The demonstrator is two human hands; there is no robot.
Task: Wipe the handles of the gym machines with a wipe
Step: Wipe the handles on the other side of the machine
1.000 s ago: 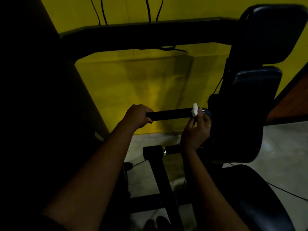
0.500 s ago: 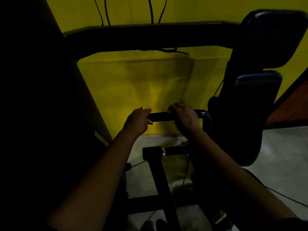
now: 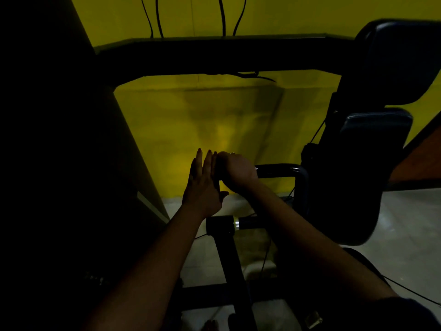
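Head view: left hand (image 3: 202, 185) has let go of the handle's left end and is held flat, fingers straight, holding nothing. Right hand (image 3: 236, 173) has slid leftward along the handle (image 3: 279, 168), fingers curled round it. The wipe is hidden, presumably under that palm, so this pass looks nearly complete.

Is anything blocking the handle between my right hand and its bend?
Nothing visible does. The right hand grips the handle near its free end, and the bar runs bare to the bend. The open left hand is on the other side.
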